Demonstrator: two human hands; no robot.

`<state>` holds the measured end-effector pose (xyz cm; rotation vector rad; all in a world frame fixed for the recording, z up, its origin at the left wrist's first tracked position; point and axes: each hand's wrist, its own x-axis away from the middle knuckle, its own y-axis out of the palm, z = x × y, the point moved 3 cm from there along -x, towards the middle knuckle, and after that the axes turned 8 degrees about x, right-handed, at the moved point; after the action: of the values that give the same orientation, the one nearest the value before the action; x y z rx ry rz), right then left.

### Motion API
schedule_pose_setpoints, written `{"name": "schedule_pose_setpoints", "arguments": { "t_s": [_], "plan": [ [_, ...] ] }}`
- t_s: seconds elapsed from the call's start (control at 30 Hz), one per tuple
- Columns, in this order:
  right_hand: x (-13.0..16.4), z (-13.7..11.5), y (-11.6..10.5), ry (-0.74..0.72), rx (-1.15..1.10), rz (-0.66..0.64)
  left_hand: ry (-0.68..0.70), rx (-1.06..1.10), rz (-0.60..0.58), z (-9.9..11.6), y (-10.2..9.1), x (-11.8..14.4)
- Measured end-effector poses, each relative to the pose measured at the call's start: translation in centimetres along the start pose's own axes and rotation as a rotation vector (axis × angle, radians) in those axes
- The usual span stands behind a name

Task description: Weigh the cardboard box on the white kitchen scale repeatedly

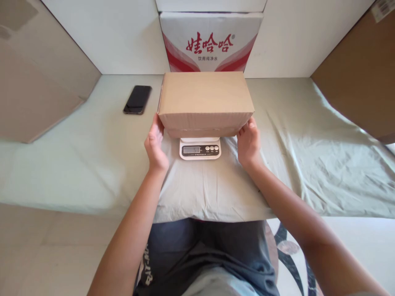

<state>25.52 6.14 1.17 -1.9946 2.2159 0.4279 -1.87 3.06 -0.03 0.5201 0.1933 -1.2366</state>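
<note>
A plain brown cardboard box (206, 93) sits over a small white digital scale (200, 156), whose display and buttons show in front of it. My left hand (156, 144) is at the box's lower left corner, its fingers partly hidden along that side. At the lower right corner is my right hand (248, 142), with fingers curled at the box's lower edge. Together the two hands hold the box from both sides. How much of its weight lies on the scale I cannot tell.
A black phone (137, 100) lies left of the box on the pale green cloth (123, 172). Behind stands a white and red printed carton (212, 41). Large cardboard boxes flank the surface at left (43, 74) and right (358, 74).
</note>
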Motion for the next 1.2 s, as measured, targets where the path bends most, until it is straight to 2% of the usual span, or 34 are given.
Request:
{"name": "schedule_pose_setpoints", "arguments": {
  "t_s": [0.37,0.8,0.9,1.0,1.1,1.2],
  "plan": [
    [0.0,0.6,0.0,0.008,0.016,-0.004,-0.067,0.022,0.002,-0.2,0.2,-0.1],
    [1.1,-0.4,1.3,-0.081,0.064,-0.058,-0.085,0.062,-0.017,-0.5,0.8,-0.2],
    [0.7,-0.8,1.4,-0.106,0.089,-0.045,-0.073,0.068,-0.023,0.0,0.9,-0.7],
    [-0.8,-1.6,1.3,-0.162,0.136,-0.010,-0.040,0.058,-0.078,1.5,1.3,-2.1],
    [-3.7,-1.9,1.5,-0.195,0.175,0.006,-0.016,0.059,-0.151,2.7,2.2,-4.9],
    [-7.5,-1.0,2.6,-0.239,0.163,0.018,-0.058,0.048,-0.161,2.0,3.2,-8.9]
  ]
}}
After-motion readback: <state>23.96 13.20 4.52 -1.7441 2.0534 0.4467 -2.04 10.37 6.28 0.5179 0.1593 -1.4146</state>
